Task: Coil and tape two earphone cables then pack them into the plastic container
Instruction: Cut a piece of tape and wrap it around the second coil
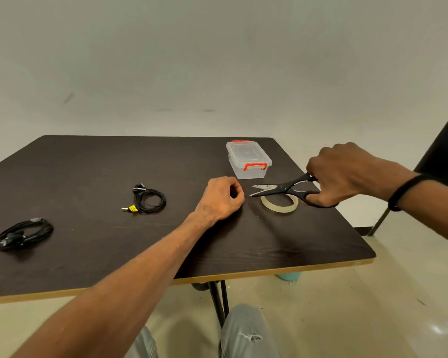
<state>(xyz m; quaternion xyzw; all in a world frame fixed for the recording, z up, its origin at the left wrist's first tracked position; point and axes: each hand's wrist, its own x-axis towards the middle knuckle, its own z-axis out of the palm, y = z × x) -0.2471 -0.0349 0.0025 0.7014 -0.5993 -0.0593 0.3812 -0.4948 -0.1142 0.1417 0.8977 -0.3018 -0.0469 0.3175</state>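
Head view, looking forward and down over a dark brown wooden desk with a pale edge band. Right hand threaded through the loops of black-handled scissors, fingers closed firmly around the handles, blades parted slightly and aimed left toward the other hand, held just above a roll of clear adhesive tape lying flat. Left hand curled with thumb and forefinger pinched together just beside the blade tips; probably pinching a clear strip drawn off the roll for cutting, though no strip can be made out against the dark surface. Posture sensible on that reading: one hand tensioning, the other ready to snip close to the roll.

Nearer the middle, a round coil of thin black earphone cable with a yellow tag by its plug, well apart from both hands and apparently not yet bound. At the far left edge, a second flatter bundle of black earphone cable, with a pale patch on top that may be tape.

Behind the tape, a small clear plastic container with red latches, lid on, parked within easy reach for the packing step. Packing clearly not begun; lid needing to come off first.
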